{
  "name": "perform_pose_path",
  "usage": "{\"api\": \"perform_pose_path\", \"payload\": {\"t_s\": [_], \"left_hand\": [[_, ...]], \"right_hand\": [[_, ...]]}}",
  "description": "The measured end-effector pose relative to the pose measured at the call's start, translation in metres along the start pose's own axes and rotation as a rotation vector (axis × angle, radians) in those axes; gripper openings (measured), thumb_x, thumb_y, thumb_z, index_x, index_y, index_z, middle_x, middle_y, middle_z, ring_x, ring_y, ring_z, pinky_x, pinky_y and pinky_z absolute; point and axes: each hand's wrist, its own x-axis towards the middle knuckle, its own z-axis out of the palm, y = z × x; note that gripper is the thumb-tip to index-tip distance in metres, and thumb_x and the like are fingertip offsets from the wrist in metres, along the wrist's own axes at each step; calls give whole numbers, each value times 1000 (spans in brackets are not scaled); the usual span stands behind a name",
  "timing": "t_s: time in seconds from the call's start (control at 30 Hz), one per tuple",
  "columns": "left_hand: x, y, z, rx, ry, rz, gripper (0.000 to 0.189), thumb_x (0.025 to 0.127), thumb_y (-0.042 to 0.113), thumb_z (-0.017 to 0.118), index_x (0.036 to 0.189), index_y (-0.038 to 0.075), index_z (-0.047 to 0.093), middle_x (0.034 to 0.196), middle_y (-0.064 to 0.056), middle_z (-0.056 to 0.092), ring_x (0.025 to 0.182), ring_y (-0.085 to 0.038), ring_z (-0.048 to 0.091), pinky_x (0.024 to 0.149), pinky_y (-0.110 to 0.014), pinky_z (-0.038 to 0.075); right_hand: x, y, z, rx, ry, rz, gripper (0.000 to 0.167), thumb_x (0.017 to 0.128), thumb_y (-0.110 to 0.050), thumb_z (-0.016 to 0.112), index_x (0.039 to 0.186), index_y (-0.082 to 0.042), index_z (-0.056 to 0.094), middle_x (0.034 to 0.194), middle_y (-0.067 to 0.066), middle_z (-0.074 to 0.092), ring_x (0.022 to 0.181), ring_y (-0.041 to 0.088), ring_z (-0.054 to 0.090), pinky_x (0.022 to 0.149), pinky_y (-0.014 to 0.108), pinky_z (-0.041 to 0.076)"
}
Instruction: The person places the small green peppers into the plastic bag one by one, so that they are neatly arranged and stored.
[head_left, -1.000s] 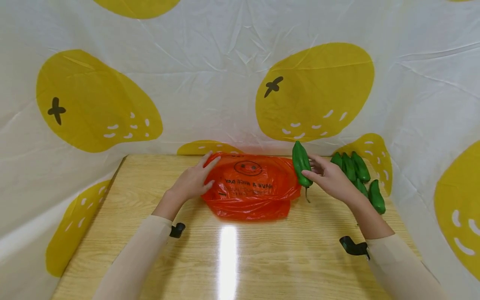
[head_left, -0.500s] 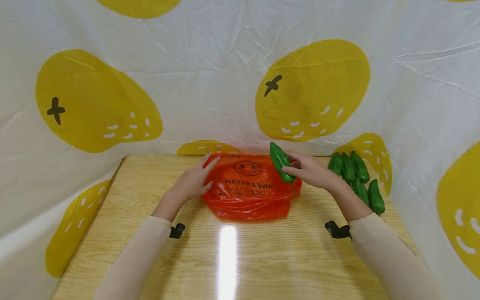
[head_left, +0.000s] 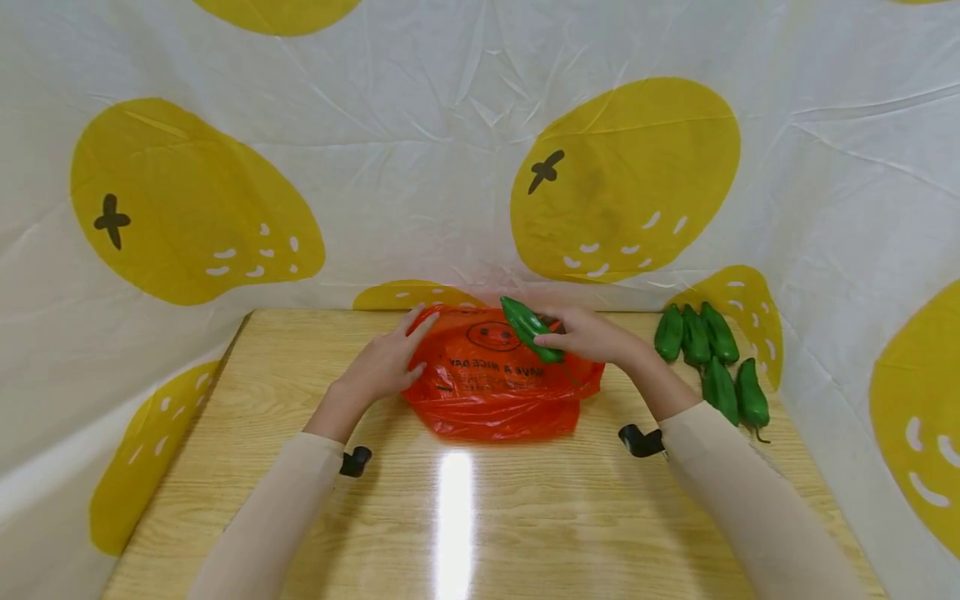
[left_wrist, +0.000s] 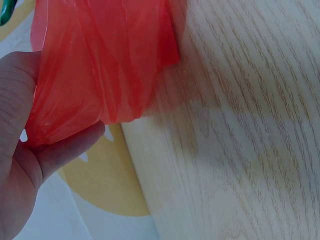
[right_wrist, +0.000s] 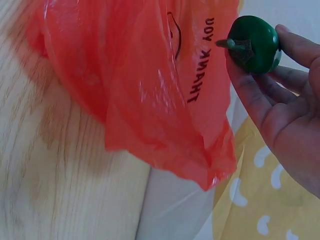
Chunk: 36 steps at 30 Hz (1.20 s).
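Observation:
My right hand [head_left: 596, 337] pinches a green pepper [head_left: 522, 327] between thumb and fingers, over the right half of a red plastic bag [head_left: 480, 412]. The right wrist view looks onto the pepper's stem end [right_wrist: 245, 45], with the fingers under it and the bag beside it. The bag lies slumped on the table, printed with a face and lettering. At its left end, my left hand [head_left: 381, 364] touches the bag with thumb and fingers spread apart. In the left wrist view, the red film [left_wrist: 95, 75] lies between the thumb and a straight finger [left_wrist: 75, 147].
Several more green peppers [head_left: 696, 337] lie in a group at the table's back right corner. A white cloth with yellow fruit shapes [head_left: 435, 167] hangs right behind the wooden table [head_left: 525, 517] and along its sides.
My right hand has carried the pepper leftward, from beside the bag's right end to over the bag, and the pepper has tilted more. My left hand and the bag have stayed in place.

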Motion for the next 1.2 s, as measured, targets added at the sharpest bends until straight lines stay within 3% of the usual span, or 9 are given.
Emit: {"api": "perform_pose_path", "payload": {"t_s": [0.2,0.4,0.73,0.93,1.13,1.2], "left_hand": [[1,0,0,2,18,3,92,93,18,74,167,20,20,171,-15,20,48,-15,46,51,-27,43],[3,0,-1,-12,9,-2,90,93,17,74,167,19,21,172,-14,19,47,-15,45,50,-27,42],[4,0,0,-8,11,7,90,93,18,74,167,18,22,172,-14,20,48,-15,48,54,-28,46],[2,0,0,-7,10,4,90,93,18,75,166,17,22,172,-13,20,48,-16,47,54,-29,47],[2,1,-1,-4,-3,-1,92,93,19,75,167,18,21,172,-13,19,49,-16,49,56,-30,49],[3,1,-1,-4,-4,-1,92,93,20,75,167,19,20,172,-13,19,50,-16,49,57,-30,50]], "right_hand": [[14,0,6,-24,-45,19,55,102,-19,65,150,3,50,149,22,56,129,38,60,106,53,50],[29,-2,12,-6,-73,13,48,102,-15,65,144,6,54,142,24,60,129,40,59,108,55,48],[58,-3,29,-122,-149,118,43,100,-19,69,135,5,61,118,14,68,101,23,61,91,39,52],[71,0,43,-126,-135,166,38,100,-23,70,128,3,66,112,13,70,96,22,62,88,38,52],[78,4,60,-48,-92,289,48,102,-29,67,135,4,57,124,15,67,106,24,63,97,41,52],[81,5,66,-11,-66,316,47,101,-29,67,133,5,58,123,16,67,103,24,63,94,39,53]]}}
